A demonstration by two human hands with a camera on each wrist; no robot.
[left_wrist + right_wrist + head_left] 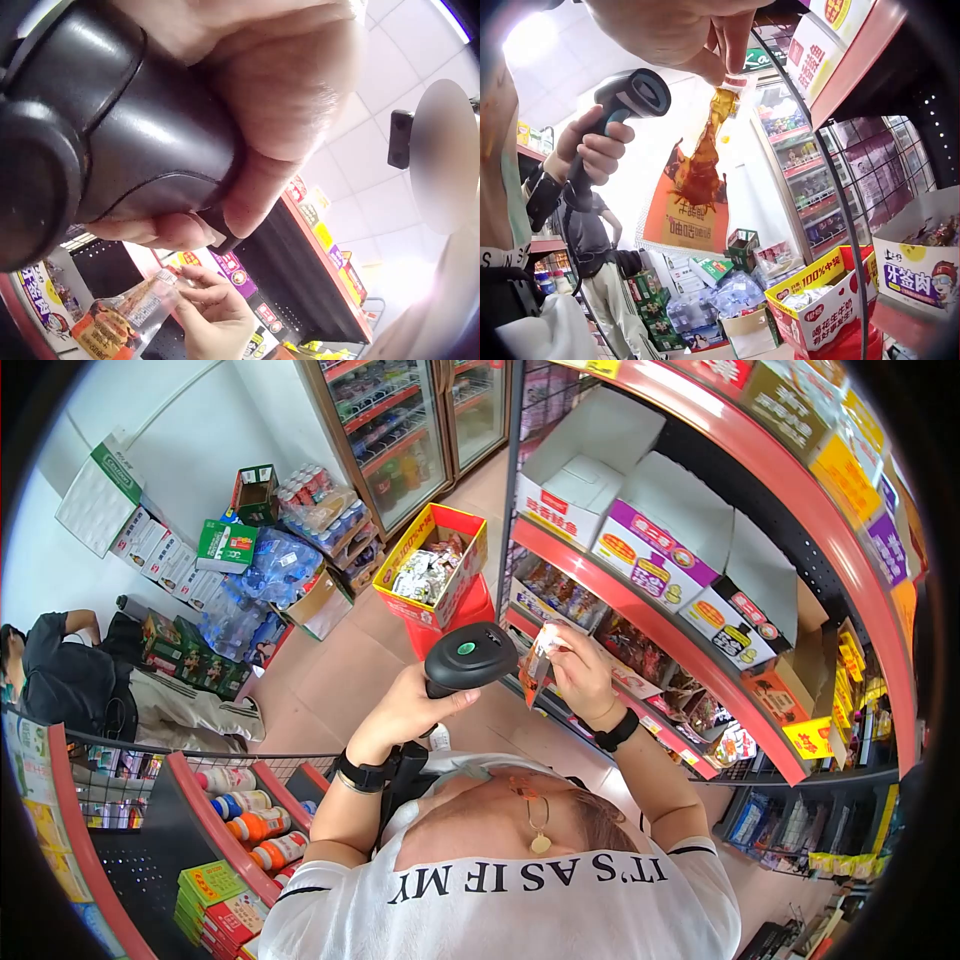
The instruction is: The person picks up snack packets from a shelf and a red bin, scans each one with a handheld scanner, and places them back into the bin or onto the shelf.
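Note:
My left hand (408, 705) grips a black barcode scanner (470, 657) by its handle, its head turned toward the right hand. In the left wrist view the scanner body (165, 127) fills the upper left, with fingers wrapped around it. My right hand (583, 678) pinches the top end of a small snack packet (535, 672) between thumb and fingers. Seen in the right wrist view, the packet (697, 180) hangs down, orange-red with a clear part showing brown food inside. The scanner head is close beside the packet, with a gap between them.
Shelves with snack boxes (655, 550) rise on the right. A yellow-red carton (475, 545) of small packets stands ahead on a red container. Water bottle packs (285, 570) lie by the wall. Another person (75, 670) is at the left. Bottles (262, 824) line a near-left rack.

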